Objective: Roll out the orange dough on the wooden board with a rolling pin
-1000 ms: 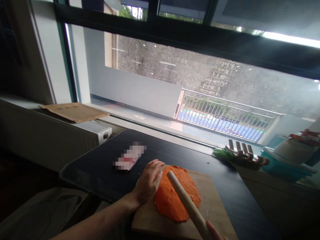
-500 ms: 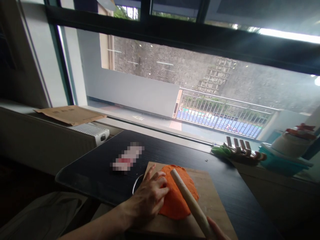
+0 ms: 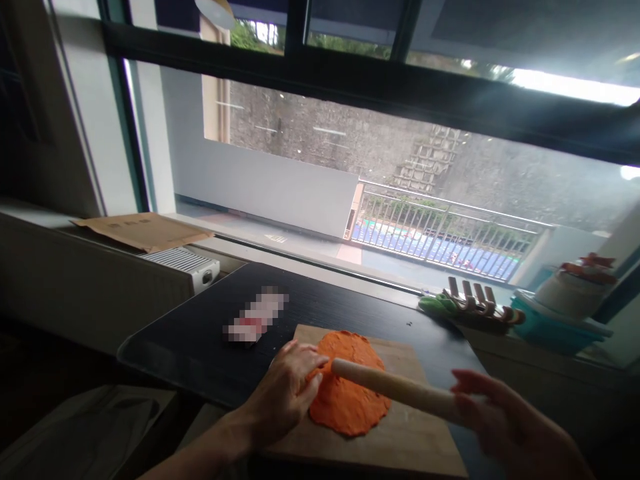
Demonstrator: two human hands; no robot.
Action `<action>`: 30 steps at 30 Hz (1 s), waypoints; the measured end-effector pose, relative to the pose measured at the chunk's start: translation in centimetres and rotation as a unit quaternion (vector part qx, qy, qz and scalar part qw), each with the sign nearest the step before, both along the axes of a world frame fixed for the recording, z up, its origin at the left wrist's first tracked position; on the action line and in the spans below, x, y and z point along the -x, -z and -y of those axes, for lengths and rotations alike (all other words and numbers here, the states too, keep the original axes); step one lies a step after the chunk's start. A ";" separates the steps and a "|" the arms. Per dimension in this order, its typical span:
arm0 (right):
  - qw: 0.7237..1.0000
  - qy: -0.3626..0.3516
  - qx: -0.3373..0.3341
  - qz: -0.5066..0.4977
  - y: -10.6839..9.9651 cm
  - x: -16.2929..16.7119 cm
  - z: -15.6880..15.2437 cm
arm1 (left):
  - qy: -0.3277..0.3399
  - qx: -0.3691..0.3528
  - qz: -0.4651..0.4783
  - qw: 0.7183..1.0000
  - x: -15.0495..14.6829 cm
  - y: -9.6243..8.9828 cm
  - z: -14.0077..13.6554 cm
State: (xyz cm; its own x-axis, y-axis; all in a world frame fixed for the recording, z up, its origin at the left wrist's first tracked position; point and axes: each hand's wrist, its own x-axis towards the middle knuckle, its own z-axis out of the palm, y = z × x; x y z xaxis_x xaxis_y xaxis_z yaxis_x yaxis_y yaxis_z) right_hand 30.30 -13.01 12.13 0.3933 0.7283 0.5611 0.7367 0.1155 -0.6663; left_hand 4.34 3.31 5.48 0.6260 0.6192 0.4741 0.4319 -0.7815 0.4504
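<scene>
A flat, roughly round sheet of orange dough lies on a wooden board. My left hand is at the dough's left edge, fingers reaching toward the near tip of the rolling pin, thumb apart from them; it holds nothing. Whether its fingertips touch the dough or the pin, I cannot tell. The pale wooden rolling pin slants over the dough, its left end above the sheet's middle. Around its right end is my right hand, blurred, with its forefinger raised off the pin.
The board rests on a dark table, with a pixelated item left of it. Along the sill stand a teal container, a rack-like object and a green thing. A brown paper envelope lies over a radiator.
The rolling pin has swung from steeply slanted to nearly level, my right hand rising further into view on the right. My left hand's curled fingers have straightened and pulled back from the dough.
</scene>
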 end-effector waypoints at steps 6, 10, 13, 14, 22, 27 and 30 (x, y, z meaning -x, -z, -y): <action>0.969 -0.099 -0.110 -0.198 -4.7 6.3 -11.4 | -0.038 -0.031 0.041 0.998 -0.4 2.4 1.9; 0.872 -0.235 -0.061 -0.425 -3.4 9.8 -16.9 | -0.038 -0.086 0.043 0.995 0.3 3.9 1.7; 0.869 -0.236 -0.053 -0.431 -3.3 10.6 -17.8 | -0.026 -0.106 0.039 0.993 0.6 4.7 1.2; 0.877 -0.230 -0.053 -0.418 -3.4 10.7 -17.6 | -0.027 -0.108 0.039 0.993 0.6 4.8 1.1; 0.896 -0.199 -0.049 -0.394 -3.4 10.5 -16.4 | -0.033 -0.111 0.036 0.993 0.4 4.6 1.4; 0.894 -0.201 -0.047 -0.399 -2.9 10.3 -16.2 | -0.033 -0.111 0.041 0.992 0.3 4.7 1.2; 0.892 -0.210 -0.052 -0.396 -2.8 10.5 -15.9 | -0.031 -0.119 0.043 0.992 0.3 4.8 1.1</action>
